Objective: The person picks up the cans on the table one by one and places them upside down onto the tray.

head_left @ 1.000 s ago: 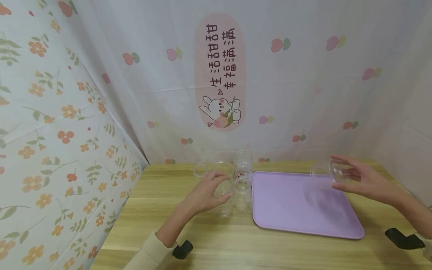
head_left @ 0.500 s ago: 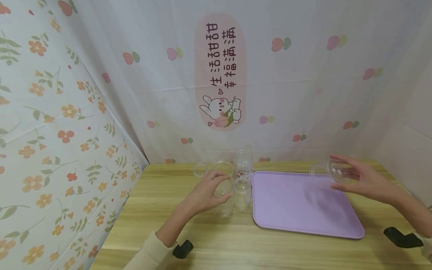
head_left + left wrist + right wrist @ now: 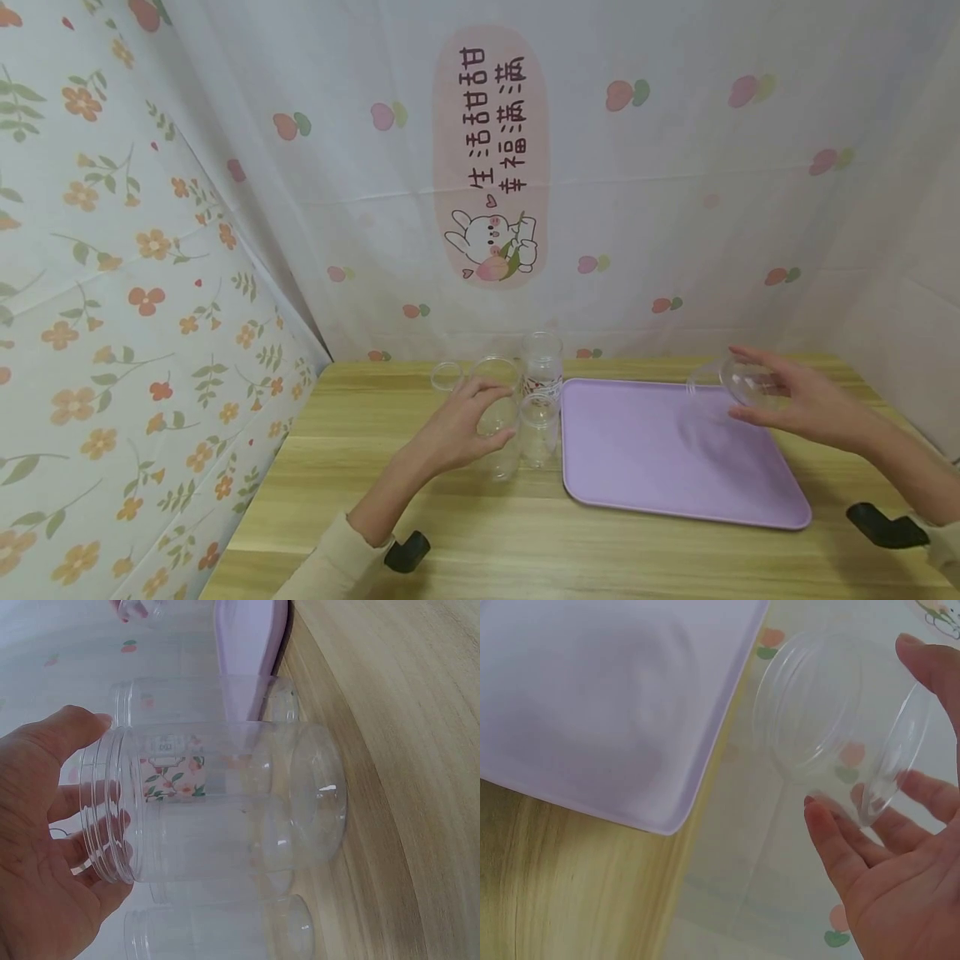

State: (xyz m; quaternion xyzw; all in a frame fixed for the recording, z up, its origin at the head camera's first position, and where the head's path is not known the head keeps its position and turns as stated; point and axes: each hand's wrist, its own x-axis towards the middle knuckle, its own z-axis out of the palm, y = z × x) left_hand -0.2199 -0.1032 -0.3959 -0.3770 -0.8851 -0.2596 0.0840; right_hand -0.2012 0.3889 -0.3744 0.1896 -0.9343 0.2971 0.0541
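My left hand (image 3: 461, 425) holds an upright clear jar (image 3: 217, 840) by its threaded rim, with the base on the wooden table. Against the purple tray's left side stand a smaller clear jar (image 3: 538, 437) and a clear jar with a patterned label (image 3: 543, 387) behind it. Over the right part of the purple tray (image 3: 645, 467), my right hand (image 3: 813, 408) grips another clear jar (image 3: 817, 712) by its base end. That jar is raised and tilted sideways, its threaded mouth facing away from the palm.
One more clear jar (image 3: 447, 377) stands at the back left, mostly seen by its rim. A printed curtain (image 3: 645, 208) hangs right behind the wooden table (image 3: 337, 467), and a floral curtain (image 3: 150, 333) borders its left side.
The right hand has shifted slightly left with its jar, whose mouth now shows as a rounder ring. My left hand keeps its grip in place. The head view has tipped slightly.
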